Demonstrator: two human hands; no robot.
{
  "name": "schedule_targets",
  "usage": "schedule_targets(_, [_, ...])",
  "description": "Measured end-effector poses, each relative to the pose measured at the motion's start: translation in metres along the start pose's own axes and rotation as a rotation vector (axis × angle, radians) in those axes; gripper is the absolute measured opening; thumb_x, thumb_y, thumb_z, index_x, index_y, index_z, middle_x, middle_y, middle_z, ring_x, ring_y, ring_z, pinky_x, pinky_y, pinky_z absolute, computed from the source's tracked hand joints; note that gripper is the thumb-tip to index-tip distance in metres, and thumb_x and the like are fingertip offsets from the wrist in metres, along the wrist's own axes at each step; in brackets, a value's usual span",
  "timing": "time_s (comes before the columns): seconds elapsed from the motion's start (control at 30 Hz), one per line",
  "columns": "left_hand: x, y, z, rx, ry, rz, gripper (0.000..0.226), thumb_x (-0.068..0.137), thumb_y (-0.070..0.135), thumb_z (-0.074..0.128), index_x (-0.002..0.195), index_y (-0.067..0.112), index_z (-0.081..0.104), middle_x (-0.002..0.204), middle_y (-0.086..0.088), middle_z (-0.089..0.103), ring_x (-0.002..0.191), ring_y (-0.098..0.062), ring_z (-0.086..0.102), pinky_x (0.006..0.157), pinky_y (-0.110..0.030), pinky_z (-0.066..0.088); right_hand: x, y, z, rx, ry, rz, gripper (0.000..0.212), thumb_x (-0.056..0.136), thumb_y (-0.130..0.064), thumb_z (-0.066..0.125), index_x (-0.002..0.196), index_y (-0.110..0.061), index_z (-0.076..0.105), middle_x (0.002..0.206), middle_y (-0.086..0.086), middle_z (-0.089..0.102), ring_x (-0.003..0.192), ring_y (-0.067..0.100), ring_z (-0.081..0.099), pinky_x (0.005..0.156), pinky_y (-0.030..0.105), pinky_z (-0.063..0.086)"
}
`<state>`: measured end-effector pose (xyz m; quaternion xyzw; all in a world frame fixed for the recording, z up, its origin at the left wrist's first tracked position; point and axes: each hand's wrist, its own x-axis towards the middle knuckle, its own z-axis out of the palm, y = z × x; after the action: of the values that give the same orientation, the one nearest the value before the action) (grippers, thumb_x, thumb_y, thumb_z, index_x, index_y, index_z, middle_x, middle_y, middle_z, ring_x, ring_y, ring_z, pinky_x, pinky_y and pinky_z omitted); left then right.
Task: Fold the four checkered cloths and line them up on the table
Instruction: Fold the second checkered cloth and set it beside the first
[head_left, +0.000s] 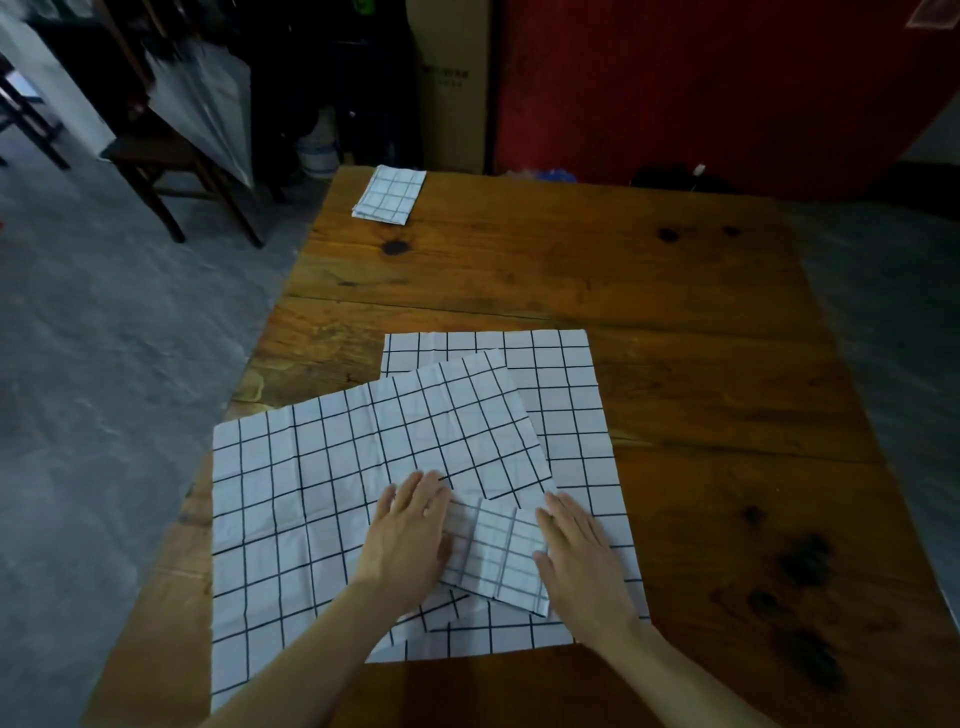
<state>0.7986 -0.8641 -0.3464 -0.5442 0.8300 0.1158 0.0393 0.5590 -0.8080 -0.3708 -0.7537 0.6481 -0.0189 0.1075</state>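
A small folded checkered cloth (496, 556) lies near the table's front, on top of unfolded ones. My left hand (408, 535) rests flat with straight fingers along its left edge. My right hand (579, 558) lies flat along its right edge. Under them a large unfolded checkered cloth (291, 519) spreads to the left and hangs over the table's left edge. A second unfolded cloth (566, 410) lies behind and to the right, partly covered by a tilted layer (457, 421). Another folded cloth (388, 194) sits at the far left corner of the wooden table (701, 338).
A dark wooden chair (171, 166) and a leaning white panel (208, 98) stand on the grey floor left of the table. A cardboard box (452, 83) and a red wall (701, 78) are behind it.
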Motion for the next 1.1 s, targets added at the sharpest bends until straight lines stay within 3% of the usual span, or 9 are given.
schedule_targets(0.1, [0.012,0.016,-0.005,-0.027,-0.006,0.101,0.040,0.084,0.021,0.066,0.124,0.021,0.062,0.131,0.002,0.056,0.125,-0.023,0.049,0.108,-0.038,0.038,0.013,-0.012,-0.008,0.094,-0.024,-0.048,0.041,0.084,-0.029,0.074,0.122,-0.018,0.063,0.129,-0.001,0.056,0.121,0.019,0.055,0.101,0.036,0.051])
schedule_targets(0.17, [0.018,0.021,-0.005,-0.013,-0.024,0.141,0.037,0.081,0.016,0.066,0.118,0.019,0.065,0.123,0.001,0.060,0.116,-0.025,0.054,0.100,-0.037,0.044,0.017,-0.015,-0.010,0.135,-0.040,-0.065,0.036,0.079,-0.028,0.078,0.113,-0.021,0.067,0.114,-0.005,0.058,0.106,0.015,0.057,0.089,0.033,0.056])
schedule_targets(0.27, [0.020,0.018,-0.004,-0.047,-0.023,0.128,0.038,0.080,0.016,0.068,0.118,0.019,0.064,0.121,0.001,0.060,0.110,-0.026,0.058,0.093,-0.038,0.049,0.014,-0.009,-0.013,0.160,-0.055,-0.049,0.042,0.083,-0.032,0.074,0.123,-0.022,0.063,0.115,-0.007,0.055,0.109,0.013,0.053,0.095,0.031,0.050])
schedule_targets(0.43, [0.027,0.009,-0.013,-0.045,-0.089,0.098,0.062,0.083,0.028,0.071,0.139,0.024,0.045,0.140,0.003,0.044,0.130,-0.024,0.041,0.106,-0.038,0.037,0.015,0.003,-0.021,0.159,-0.098,0.026,0.046,0.094,-0.038,0.059,0.137,-0.026,0.047,0.127,-0.009,0.045,0.122,0.012,0.040,0.108,0.028,0.033])
schedule_targets(0.57, [0.041,0.013,-0.020,0.065,-0.147,0.110,0.073,0.080,0.033,0.073,0.142,0.025,0.035,0.138,0.000,0.043,0.129,-0.024,0.037,0.108,-0.038,0.033,0.025,-0.001,-0.029,0.119,-0.167,0.046,0.048,0.092,-0.034,0.061,0.136,-0.027,0.042,0.128,-0.007,0.045,0.121,0.015,0.040,0.107,0.028,0.029])
schedule_targets(0.8, [0.051,0.015,-0.027,0.098,-0.187,0.087,0.044,0.079,0.035,0.073,0.115,0.026,0.051,0.119,0.003,0.046,0.113,-0.022,0.041,0.099,-0.035,0.034,0.042,-0.001,-0.040,0.163,-0.249,0.065,0.034,0.084,-0.022,0.070,0.108,-0.030,0.049,0.113,-0.009,0.047,0.106,0.013,0.043,0.090,0.024,0.033])
schedule_targets(0.97, [0.041,0.009,-0.029,-0.062,-0.154,0.032,0.008,0.094,0.026,0.051,0.102,0.026,0.052,0.104,0.004,0.062,0.098,-0.021,0.058,0.091,-0.035,0.040,0.046,-0.004,-0.045,0.309,-0.250,0.059,0.018,0.088,-0.030,0.066,0.102,-0.027,0.055,0.100,-0.010,0.056,0.093,0.009,0.052,0.081,0.025,0.044])
schedule_targets(1.1, [0.029,-0.001,-0.036,-0.255,-0.077,-0.023,0.005,0.093,0.025,0.055,0.096,0.024,0.058,0.095,0.005,0.064,0.087,-0.021,0.062,0.079,-0.032,0.045,0.048,-0.010,-0.050,0.418,-0.239,0.019,0.010,0.093,-0.031,0.061,0.096,-0.023,0.065,0.092,-0.007,0.058,0.084,0.008,0.054,0.077,0.030,0.051])
